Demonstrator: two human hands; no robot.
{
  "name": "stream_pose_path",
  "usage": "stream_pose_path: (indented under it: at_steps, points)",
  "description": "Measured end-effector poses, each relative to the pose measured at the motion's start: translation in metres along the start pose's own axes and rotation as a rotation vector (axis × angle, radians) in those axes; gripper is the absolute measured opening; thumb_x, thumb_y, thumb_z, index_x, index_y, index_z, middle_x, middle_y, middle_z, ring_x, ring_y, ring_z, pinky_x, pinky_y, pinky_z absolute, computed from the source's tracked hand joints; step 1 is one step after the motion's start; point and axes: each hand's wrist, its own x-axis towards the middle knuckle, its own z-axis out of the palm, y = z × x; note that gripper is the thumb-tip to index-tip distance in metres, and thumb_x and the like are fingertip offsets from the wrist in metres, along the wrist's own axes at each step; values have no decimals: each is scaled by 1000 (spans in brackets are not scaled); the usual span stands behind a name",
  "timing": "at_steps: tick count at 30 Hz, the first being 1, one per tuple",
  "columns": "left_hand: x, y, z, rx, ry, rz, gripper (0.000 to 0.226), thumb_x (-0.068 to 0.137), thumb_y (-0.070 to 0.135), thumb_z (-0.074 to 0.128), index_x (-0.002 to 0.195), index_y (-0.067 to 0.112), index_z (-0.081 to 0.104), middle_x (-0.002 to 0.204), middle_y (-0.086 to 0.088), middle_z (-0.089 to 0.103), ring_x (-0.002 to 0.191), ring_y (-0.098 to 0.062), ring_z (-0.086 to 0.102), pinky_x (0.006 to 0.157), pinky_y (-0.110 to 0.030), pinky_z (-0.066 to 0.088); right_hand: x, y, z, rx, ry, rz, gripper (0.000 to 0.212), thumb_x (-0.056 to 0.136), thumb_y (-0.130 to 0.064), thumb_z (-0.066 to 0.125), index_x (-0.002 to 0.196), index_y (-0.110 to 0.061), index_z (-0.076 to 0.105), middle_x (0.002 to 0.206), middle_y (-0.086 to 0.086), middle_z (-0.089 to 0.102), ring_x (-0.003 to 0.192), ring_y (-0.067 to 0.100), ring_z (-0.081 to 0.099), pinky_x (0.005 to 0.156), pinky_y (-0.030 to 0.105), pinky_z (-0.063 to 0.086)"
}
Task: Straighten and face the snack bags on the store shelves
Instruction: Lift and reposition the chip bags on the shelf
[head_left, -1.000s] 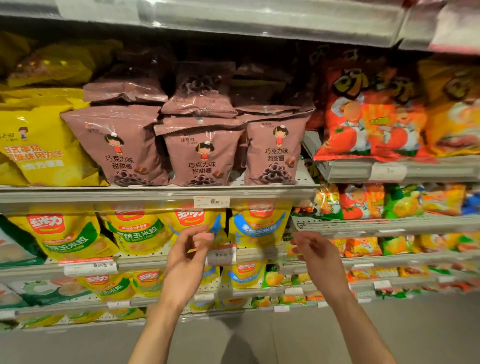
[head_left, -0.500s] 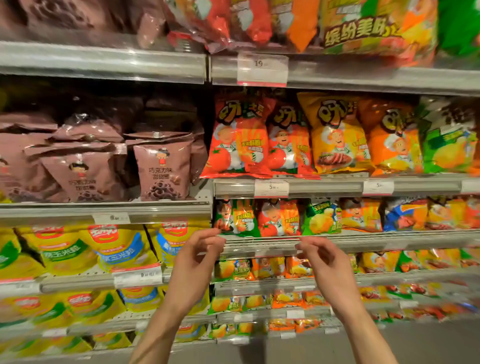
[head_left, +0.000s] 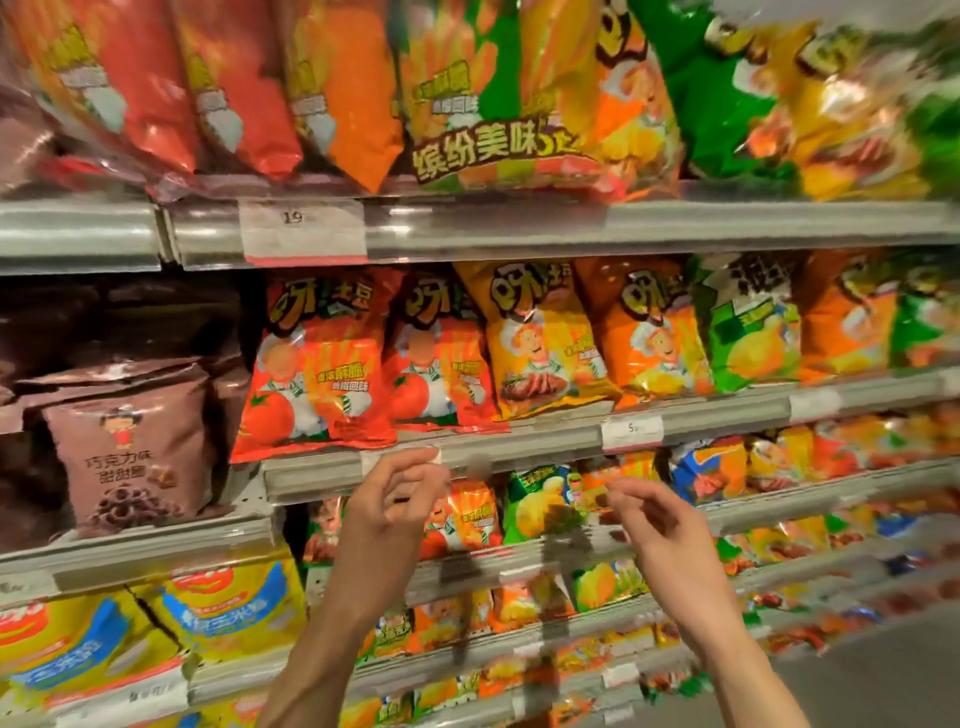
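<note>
Both hands are raised in front of the shelves and hold nothing. My left hand (head_left: 387, 512) has loosely curled fingers just below the rail of the shelf that carries two red tomato snack bags (head_left: 317, 364), a yellow bag (head_left: 535, 338) and an orange bag (head_left: 647, 332). My right hand (head_left: 660, 525) hovers with relaxed fingers in front of small green and orange bags (head_left: 535, 499) one shelf lower. Neither hand touches a bag.
Large multi-pack bags (head_left: 493, 93) hang over the top shelf rail (head_left: 519, 223). Brown chocolate-ring bags (head_left: 130, 441) fill the left bay, with yellow and blue bags (head_left: 218, 608) beneath. Green bags (head_left: 753, 322) continue to the right. Grey floor (head_left: 883, 675) shows at lower right.
The view has swung right and upward, from the brown and yellow bags to the red and orange ones. Both hands stayed raised and empty, now higher against the shelves.
</note>
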Motion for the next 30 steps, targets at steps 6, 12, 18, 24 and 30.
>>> stream_pose_path:
  at_steps: [6, 12, 18, 24, 30]
  points:
    - [44, 4, 47, -116, 8, 26, 32, 80, 33, 69, 110, 22, 69, 101, -8, 75, 93, -19, 72, 86, -35, 56, 58, -3, -32, -20, 54, -74, 8, 95, -20, 67, 98, -23, 74, 91, -3, 77, 90, 12, 71, 79, 27, 56]
    - [56, 17, 75, -48, -4, 47, 20, 92, 28, 75, 111, 27, 68, 100, 7, 75, 96, -6, 71, 81, -26, 54, 96, -1, -48, -8, 19, -92, 10, 96, -21, 67, 101, -24, 74, 96, -2, 77, 97, 15, 71, 91, 42, 57]
    - [61, 24, 118, -189, 63, 29, 19, 90, 13, 76, 107, 18, 69, 100, -26, 62, 89, -26, 59, 81, -38, 51, 133, -5, -81, 42, -40, -161, 10, 96, -18, 66, 102, -20, 73, 94, -3, 77, 93, 11, 71, 81, 19, 54]
    - [58, 43, 201, -11, 218, 161, 15, 93, 20, 67, 109, 19, 70, 98, -4, 76, 95, -13, 71, 80, -12, 53, 180, -5, -144, 126, -165, -164, 11, 96, -17, 65, 104, -17, 73, 94, 17, 74, 94, 26, 71, 88, 32, 57]
    - [55, 61, 283, 37, 318, 219, 19, 89, 25, 70, 106, 18, 71, 98, -10, 75, 95, -23, 70, 79, -17, 53, 220, -8, -216, 154, -313, -173, 10, 94, -12, 67, 103, -11, 71, 99, 29, 65, 78, 17, 58, 64, 15, 48]
